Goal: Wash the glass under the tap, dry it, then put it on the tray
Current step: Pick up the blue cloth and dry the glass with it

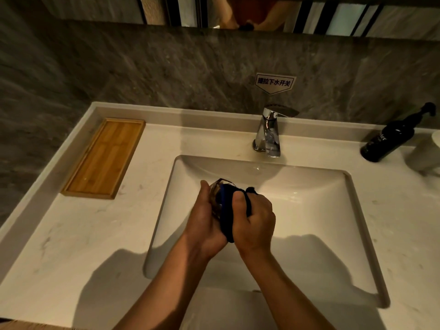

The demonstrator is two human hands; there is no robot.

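Note:
Over the middle of the white sink basin (309, 210) my left hand (204, 217) grips a clear glass (217, 194), which lies tilted with its mouth to the right. My right hand (256, 220) is closed on a dark blue cloth (227, 210) pressed against and into the glass. Most of the glass is hidden by the cloth and my fingers. The chrome tap (269, 134) stands behind the basin with no water running. A wooden tray (104, 158) lies on the counter at the far left with nothing on it.
A black pump bottle (390, 139) leans at the back right of the counter, next to a white cup (426, 156) at the frame's right edge. A grey stone wall with a small sign (275, 82) rises behind the tap. Pale counter surrounds the basin.

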